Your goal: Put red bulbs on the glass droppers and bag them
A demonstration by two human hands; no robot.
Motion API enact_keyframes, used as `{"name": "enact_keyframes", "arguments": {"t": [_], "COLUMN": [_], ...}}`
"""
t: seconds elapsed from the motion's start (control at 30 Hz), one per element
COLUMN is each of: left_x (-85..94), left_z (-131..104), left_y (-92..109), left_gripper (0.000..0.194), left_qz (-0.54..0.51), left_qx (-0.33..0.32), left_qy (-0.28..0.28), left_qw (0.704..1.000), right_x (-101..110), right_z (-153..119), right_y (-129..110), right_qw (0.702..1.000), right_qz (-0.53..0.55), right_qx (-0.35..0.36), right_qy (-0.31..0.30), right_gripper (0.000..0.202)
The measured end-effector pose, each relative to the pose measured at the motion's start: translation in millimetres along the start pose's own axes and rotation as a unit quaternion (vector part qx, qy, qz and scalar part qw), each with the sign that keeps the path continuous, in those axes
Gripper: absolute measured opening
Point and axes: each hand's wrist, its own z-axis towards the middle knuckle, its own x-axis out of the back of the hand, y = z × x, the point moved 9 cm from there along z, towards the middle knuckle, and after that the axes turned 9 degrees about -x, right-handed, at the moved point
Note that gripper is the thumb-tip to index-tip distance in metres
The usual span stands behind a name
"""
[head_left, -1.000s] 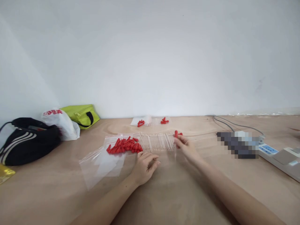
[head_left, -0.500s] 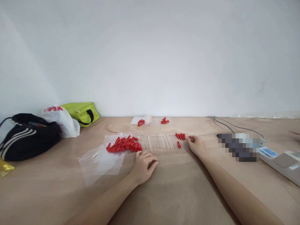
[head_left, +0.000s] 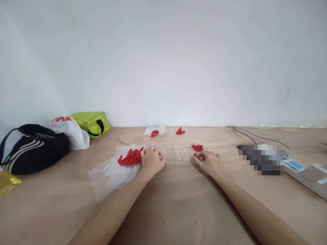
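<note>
Evidently, a single red piece (head_left: 195, 154) is located at the fingertips of the right hand (head_left: 208, 162). The fingers there are bent and brought near one another; whether the piece is pinched or merely touched cannot be told. It is judged light, soft and rubbery, with little risk of breakage; hold is best taken at the fatter end, between thumb and forefinger.

Just beyond that grip, a short row of red pieces (head_left: 197, 148) is noted, lying side by side. To its left, a row of thin pale rods (head_left: 176, 153) is laid out. These are judged light, stiff, prone to rolling and possibly brittle; they are best taken mid-length, with slight pressure.

At the rods' far side from the right grip, the left hand (head_left: 152, 160) is placed with curled fingers over the edge of a heap of red pieces (head_left: 129, 157); its contents are hidden. Beneath and nearer, clear bags (head_left: 109, 178) are spread on the wooden table (head_left: 163, 211).
</note>
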Motion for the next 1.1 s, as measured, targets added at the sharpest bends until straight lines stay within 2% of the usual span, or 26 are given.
{"name": "enact_keyframes", "arguments": {"t": [0.17,0.4,0.5,0.6,0.7,0.83,0.97,1.1], "left_x": [-17.3,-29.2,-28.6,-23.6,-13.5,-2.7,-7.2,-12.8], "left_z": [30,41,43,43,33,-3,-40,-50], "left_y": [-2,-2,2,8,21,44,54,50], "left_gripper": [0.027,0.026,0.024,0.022,0.020,0.016,0.013,0.006], "left_qz": [0.035,0.055,0.059,0.054,0.038,0.006,-0.044,-0.140], "left_qx": [0.018,0.048,0.046,0.024,-0.040,-0.168,-0.247,-0.229], "left_qy": [-0.039,-0.094,-0.101,-0.104,-0.106,-0.116,-0.135,-0.126], "left_qw": [0.998,0.993,0.992,0.993,0.993,0.979,0.959,0.955], "right_x": [-4,-4,2,11,16,10,-5,-10], "right_z": [0,1,0,-6,-21,-45,-59,-60], "right_y": [-2,0,0,-10,-30,-56,-70,-72], "right_qw": [0.999,0.997,0.997,0.995,0.977,0.954,0.943,0.946], "right_qz": [-0.039,-0.058,-0.023,0.069,0.157,0.164,0.117,0.093], "right_qx": [-0.026,-0.058,-0.055,0.010,0.133,0.252,0.297,0.282], "right_qy": [0.000,0.007,0.043,0.075,0.062,-0.012,-0.099,-0.128], "right_gripper": [0.025,0.022,0.023,0.025,0.024,0.016,0.015,0.014]}}
